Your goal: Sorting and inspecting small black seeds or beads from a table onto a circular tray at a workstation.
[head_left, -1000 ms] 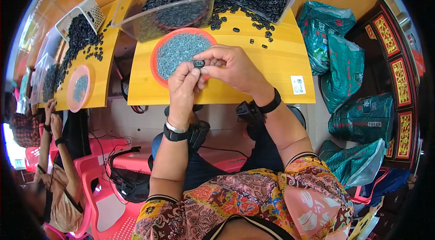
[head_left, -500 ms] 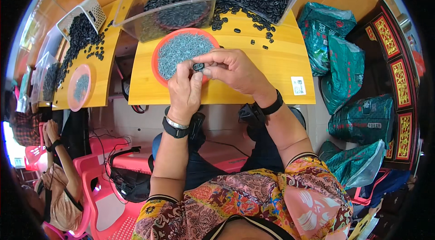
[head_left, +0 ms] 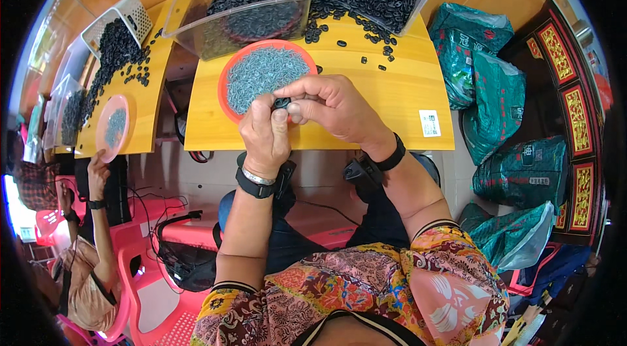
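Note:
Between my two hands, over the near edge of a red-orange bowl, is a small black oval plastic part (head_left: 281,103). My left hand (head_left: 264,134) pinches it between thumb and forefinger. My right hand (head_left: 330,106) closes on its other side, thumb and fingertips pressed to it; whether they also hold a screw is hidden. Grey screws (head_left: 264,75) fill the bowl (head_left: 225,99) beside my hands. Behind the bowl stands a clear plastic bin (head_left: 196,36) holding many more black parts (head_left: 258,10).
A tipped clear bin (head_left: 424,13) spills black parts over the yellow table (head_left: 392,104). Green bags (head_left: 496,98) stand at the right. At the left table, a co-worker's hand (head_left: 98,173) reaches to a pink bowl (head_left: 106,140). A white basket (head_left: 130,13) stands farther back.
My hands have shifted slightly down and left with the black part, which has turned between my fingertips. The co-worker's hands have parted, one rising to the pink bowl.

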The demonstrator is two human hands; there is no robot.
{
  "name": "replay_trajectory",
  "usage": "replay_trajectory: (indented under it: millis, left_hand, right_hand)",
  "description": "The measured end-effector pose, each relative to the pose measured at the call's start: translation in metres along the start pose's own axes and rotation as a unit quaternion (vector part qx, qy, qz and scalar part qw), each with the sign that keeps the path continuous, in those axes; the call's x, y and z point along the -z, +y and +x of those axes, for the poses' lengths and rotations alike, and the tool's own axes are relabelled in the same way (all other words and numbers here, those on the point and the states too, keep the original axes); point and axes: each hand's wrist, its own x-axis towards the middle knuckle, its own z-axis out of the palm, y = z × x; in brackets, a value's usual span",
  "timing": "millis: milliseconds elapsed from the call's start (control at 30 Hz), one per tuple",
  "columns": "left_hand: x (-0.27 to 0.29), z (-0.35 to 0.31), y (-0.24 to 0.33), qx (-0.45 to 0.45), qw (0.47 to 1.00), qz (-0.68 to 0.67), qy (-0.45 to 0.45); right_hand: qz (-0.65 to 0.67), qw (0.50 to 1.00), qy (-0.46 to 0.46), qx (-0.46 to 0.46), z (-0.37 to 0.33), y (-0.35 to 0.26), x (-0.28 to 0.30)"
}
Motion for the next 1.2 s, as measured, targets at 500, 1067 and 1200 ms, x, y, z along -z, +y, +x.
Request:
replay_trajectory:
  millis: [500,1067,1200]
  left_hand:
    - [0.002,0.001,0.0,0.102,0.988,-0.119,0.002]
    - [0.015,0.015,-0.018,0.188,0.956,-0.206,0.086]
    - [0.008,0.014,-0.019,0.174,0.961,-0.203,0.071]
  right_hand:
    - [-0.176,0.983,-0.013,-0.046,0.003,-0.006,0.019]
    - [-0.464,0.882,0.049,-0.068,0.064,0.0,0.114]
    - [-0.45,0.879,0.004,-0.159,0.018,0.025,0.134]
